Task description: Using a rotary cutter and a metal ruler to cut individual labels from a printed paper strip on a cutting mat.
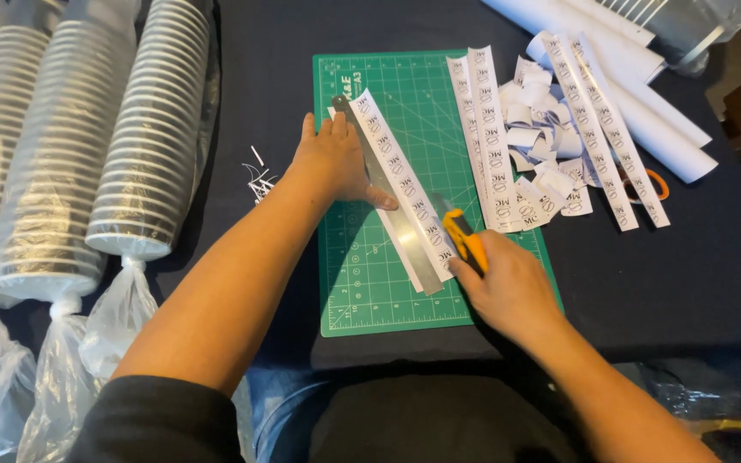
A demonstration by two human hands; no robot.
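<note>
**Cutting a printed paper strip along a metal ruler**

The bench (688,283), draped in black cloth, is carrying everything here. Along its left side, three bagged stacks of white paper cups (79,146) are lying on their sides. Near the middle a green cutting mat (362,291) is lying flat, and to its upper right a loose pile of cut strips (551,146) is resting partly on the mat's edge, beside white paper rolls (645,103).

On the mat, a steel ruler (405,231) is running diagonally, with a printed paper strip (400,176) lying along its right edge and touching it. The left hand (332,159) is pressing down on the ruler's upper part, fingers (328,129) spread flat and thumb reaching out onto the metal. The right hand (512,287) is closing its fingers around a yellow utility knife (465,240), whose tip is meeting the strip near the ruler's lower half.

The strip is looking very light, thin and limp, likely to slide or curl unless pinned; holding it seems best done through the stiff, smooth ruler, pressed well back from the cutting edge. The knife is looking light and rigid, best gripped by its handle.
</note>
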